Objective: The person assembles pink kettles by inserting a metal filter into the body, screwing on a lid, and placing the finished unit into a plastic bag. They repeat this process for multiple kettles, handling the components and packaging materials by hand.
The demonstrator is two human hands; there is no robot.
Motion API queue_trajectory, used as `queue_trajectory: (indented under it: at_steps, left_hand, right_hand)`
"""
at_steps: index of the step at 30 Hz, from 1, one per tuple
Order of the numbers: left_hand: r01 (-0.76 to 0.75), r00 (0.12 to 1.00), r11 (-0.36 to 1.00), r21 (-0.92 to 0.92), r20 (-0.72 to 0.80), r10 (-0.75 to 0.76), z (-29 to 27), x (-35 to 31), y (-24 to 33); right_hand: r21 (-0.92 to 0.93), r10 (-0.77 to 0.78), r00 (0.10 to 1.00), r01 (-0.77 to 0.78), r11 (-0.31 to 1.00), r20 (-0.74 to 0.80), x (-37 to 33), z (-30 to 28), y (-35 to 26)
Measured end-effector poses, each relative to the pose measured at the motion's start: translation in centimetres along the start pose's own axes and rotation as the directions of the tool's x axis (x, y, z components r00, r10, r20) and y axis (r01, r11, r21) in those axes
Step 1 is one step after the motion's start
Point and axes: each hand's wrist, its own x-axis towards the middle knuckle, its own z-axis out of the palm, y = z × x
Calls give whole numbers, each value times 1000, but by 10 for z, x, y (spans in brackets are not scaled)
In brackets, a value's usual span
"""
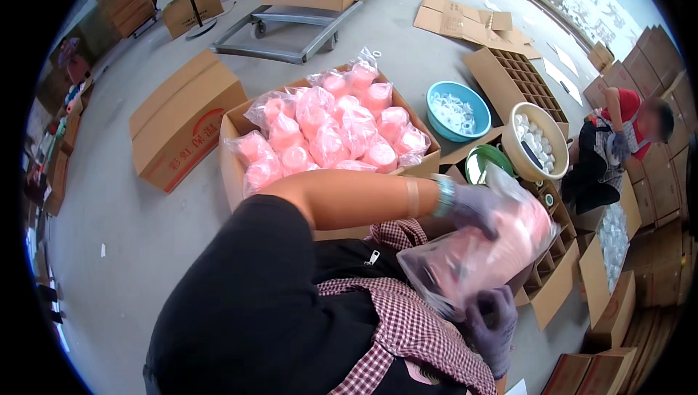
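Observation:
Across my body reaches my left hand (472, 209), in a grey glove with a light blue cuff at the wrist. Its fingers are closed over a pink plastic piece in a clear bag (502, 246), blurred by motion. Below it, my gloved right hand (494, 329) has curled fingers pinched at the bag's loose lower end. The piece's exact kind is hidden by the film. To the left of my hands, a large open carton (234, 155) is filled with similar bagged pink plastic pieces (327, 129). Under the held bag stands a divided carton (556, 271).
Beyond my hands sit a blue basin of white parts (458, 111), a cream basin of white caps (538, 140) and a green bowl (486, 162). A closed carton (185, 118) stands left, a metal trolley (291, 35) behind. At right, a co-worker (618, 133) sits by stacked cartons.

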Motion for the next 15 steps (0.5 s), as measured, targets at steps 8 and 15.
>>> queue_trajectory:
  at_steps: [8, 15]
  left_hand:
    - [-56, 342, 881, -469, -838, -425, -115, -289, 1]
    - [855, -482, 412, -314, -776, 408, -316, -526, -102]
  right_hand:
    - [-21, -20, 995, 22, 1000, 93, 25, -11, 15]
    - [69, 17, 969, -35, 997, 247, 84, 29, 0]
